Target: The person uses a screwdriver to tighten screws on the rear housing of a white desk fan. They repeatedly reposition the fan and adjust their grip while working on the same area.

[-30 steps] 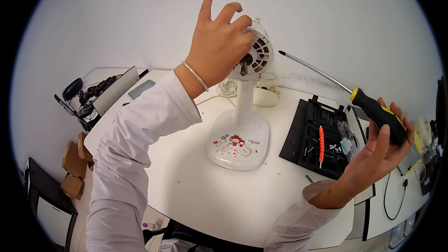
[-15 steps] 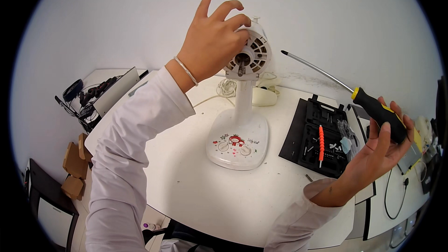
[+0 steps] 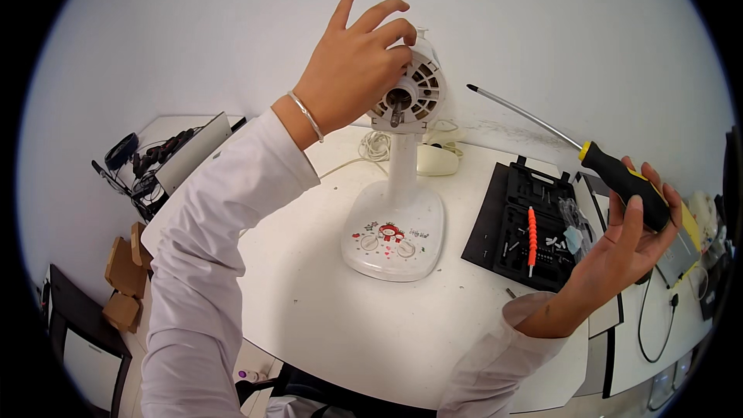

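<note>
A white desk fan, its blades and guard off, stands upright with its round slotted motor housing and bare metal shaft towards me. At the housing's upper left is my left hand, index finger bent against the front face and outer fingers raised. Its thumb is hidden, as is whatever the fingertips pinch. Off to the right, my right hand holds a long screwdriver by its black-and-yellow handle. The shank points up and left towards the fan, its tip apart from the housing.
The fan's base rests on the white table. An open black tool case with an orange flexible shaft lies right of it. Behind the fan are a coiled cord and a cream-coloured plastic part. Cardboard boxes sit at left.
My right hand and the screwdriver have shifted slightly left. The left hand stays at the housing with its outer fingers a little lower, and the fan's head has moved very slightly left.
</note>
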The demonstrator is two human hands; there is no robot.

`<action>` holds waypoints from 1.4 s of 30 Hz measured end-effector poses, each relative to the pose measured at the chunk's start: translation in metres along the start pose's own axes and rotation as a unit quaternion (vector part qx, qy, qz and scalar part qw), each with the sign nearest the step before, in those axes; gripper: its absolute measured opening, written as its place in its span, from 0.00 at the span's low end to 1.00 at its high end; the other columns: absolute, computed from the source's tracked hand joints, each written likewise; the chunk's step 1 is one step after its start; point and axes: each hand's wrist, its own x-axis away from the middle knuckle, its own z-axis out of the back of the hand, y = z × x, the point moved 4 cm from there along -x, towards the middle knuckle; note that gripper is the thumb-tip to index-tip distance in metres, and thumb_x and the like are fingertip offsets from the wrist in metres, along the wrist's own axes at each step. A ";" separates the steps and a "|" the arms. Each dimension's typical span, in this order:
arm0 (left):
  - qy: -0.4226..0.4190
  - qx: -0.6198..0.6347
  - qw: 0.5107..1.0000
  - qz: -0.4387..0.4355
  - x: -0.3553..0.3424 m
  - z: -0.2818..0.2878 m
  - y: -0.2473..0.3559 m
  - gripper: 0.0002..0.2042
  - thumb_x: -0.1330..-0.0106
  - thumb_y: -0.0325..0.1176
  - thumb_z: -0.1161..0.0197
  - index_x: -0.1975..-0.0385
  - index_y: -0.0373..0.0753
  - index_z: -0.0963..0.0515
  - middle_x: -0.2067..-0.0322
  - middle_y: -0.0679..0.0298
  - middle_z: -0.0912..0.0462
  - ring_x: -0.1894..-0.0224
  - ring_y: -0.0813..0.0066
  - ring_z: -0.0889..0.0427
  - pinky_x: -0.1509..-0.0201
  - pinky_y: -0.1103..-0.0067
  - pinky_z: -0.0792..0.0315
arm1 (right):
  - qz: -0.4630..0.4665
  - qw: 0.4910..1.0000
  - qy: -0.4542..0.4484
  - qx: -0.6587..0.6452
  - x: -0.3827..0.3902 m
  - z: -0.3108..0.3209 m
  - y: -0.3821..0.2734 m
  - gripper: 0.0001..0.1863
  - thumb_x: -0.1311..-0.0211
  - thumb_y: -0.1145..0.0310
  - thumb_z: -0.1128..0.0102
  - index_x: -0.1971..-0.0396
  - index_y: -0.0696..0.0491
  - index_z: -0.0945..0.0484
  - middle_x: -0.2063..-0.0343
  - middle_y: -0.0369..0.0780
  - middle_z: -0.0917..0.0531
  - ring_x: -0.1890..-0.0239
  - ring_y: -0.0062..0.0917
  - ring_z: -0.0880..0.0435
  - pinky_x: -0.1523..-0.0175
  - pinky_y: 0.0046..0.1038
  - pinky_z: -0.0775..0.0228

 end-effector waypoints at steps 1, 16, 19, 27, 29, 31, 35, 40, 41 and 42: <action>-0.002 0.009 1.000 0.000 0.000 0.000 -0.001 0.04 0.52 0.29 0.32 0.77 0.46 0.20 0.59 0.76 0.25 0.40 0.72 0.33 0.31 0.53 0.47 | 0.000 1.000 0.002 0.002 0.000 0.000 0.000 0.21 0.43 0.81 0.52 0.48 0.58 0.37 0.53 0.53 0.25 0.51 0.48 0.21 0.47 0.41 0.22; -0.024 0.202 0.975 0.084 0.003 -0.009 -0.015 0.03 0.48 0.25 0.35 0.74 0.38 0.21 0.59 0.69 0.19 0.69 0.71 0.18 0.65 0.78 0.23 | -0.016 1.000 -0.004 0.004 0.002 -0.005 -0.001 0.21 0.44 0.81 0.52 0.48 0.58 0.37 0.53 0.53 0.26 0.51 0.47 0.22 0.46 0.43 0.24; -0.045 0.199 0.978 0.040 -0.001 -0.008 -0.020 0.03 0.48 0.26 0.35 0.73 0.38 0.20 0.59 0.69 0.19 0.71 0.72 0.18 0.66 0.78 0.24 | -0.017 1.000 -0.004 0.003 0.001 -0.006 0.000 0.21 0.44 0.81 0.52 0.48 0.59 0.38 0.53 0.53 0.26 0.51 0.47 0.22 0.46 0.43 0.24; -0.037 0.144 0.987 0.056 0.003 -0.006 -0.014 0.05 0.48 0.27 0.34 0.72 0.41 0.21 0.58 0.73 0.19 0.72 0.72 0.18 0.66 0.78 0.24 | -0.020 1.000 0.004 0.008 0.001 -0.005 0.000 0.21 0.44 0.82 0.53 0.48 0.59 0.38 0.52 0.53 0.26 0.50 0.47 0.22 0.46 0.42 0.24; -0.035 0.166 0.981 0.090 0.005 -0.008 -0.015 0.06 0.47 0.26 0.34 0.69 0.41 0.22 0.58 0.72 0.19 0.68 0.71 0.18 0.63 0.78 0.23 | -0.020 1.000 0.003 0.009 0.002 -0.004 0.000 0.21 0.44 0.82 0.53 0.48 0.59 0.38 0.52 0.53 0.26 0.50 0.47 0.22 0.46 0.42 0.24; -0.040 0.207 0.969 0.128 0.008 -0.011 -0.019 0.09 0.46 0.26 0.36 0.65 0.41 0.23 0.57 0.69 0.19 0.61 0.69 0.17 0.59 0.77 0.23 | -0.021 1.000 0.001 0.009 0.002 -0.004 0.000 0.21 0.44 0.82 0.53 0.48 0.59 0.38 0.52 0.53 0.26 0.50 0.47 0.22 0.46 0.42 0.24; 0.002 0.364 0.911 0.196 0.016 -0.019 -0.024 0.14 0.42 0.25 0.40 0.55 0.37 0.27 0.52 0.60 0.21 0.49 0.68 0.22 0.47 0.77 0.26 | -0.018 1.000 -0.010 0.009 0.002 -0.004 0.001 0.20 0.40 0.79 0.51 0.47 0.59 0.37 0.51 0.52 0.26 0.48 0.46 0.22 0.45 0.38 0.25; -0.066 0.518 0.796 0.307 0.026 -0.043 -0.025 0.20 0.40 0.31 0.40 0.48 0.36 0.29 0.53 0.54 0.20 0.58 0.66 0.18 0.52 0.73 0.23 | -0.018 1.000 -0.010 0.013 0.002 -0.001 0.003 0.20 0.39 0.78 0.50 0.47 0.59 0.37 0.51 0.52 0.26 0.47 0.45 0.23 0.45 0.35 0.25; -0.040 0.560 0.774 0.292 0.025 -0.045 -0.022 0.20 0.39 0.31 0.41 0.45 0.38 0.29 0.56 0.55 0.19 0.58 0.68 0.18 0.51 0.75 0.24 | -0.018 1.000 -0.010 0.014 0.002 -0.001 0.003 0.20 0.39 0.78 0.50 0.47 0.59 0.37 0.51 0.52 0.26 0.47 0.45 0.23 0.45 0.35 0.25; -0.051 0.568 0.765 0.299 0.026 -0.048 -0.021 0.20 0.38 0.30 0.42 0.45 0.38 0.29 0.53 0.57 0.21 0.55 0.70 0.20 0.49 0.76 0.25 | -0.018 1.000 -0.009 0.016 0.002 -0.001 0.003 0.20 0.39 0.78 0.50 0.47 0.58 0.37 0.51 0.51 0.26 0.47 0.45 0.23 0.45 0.35 0.25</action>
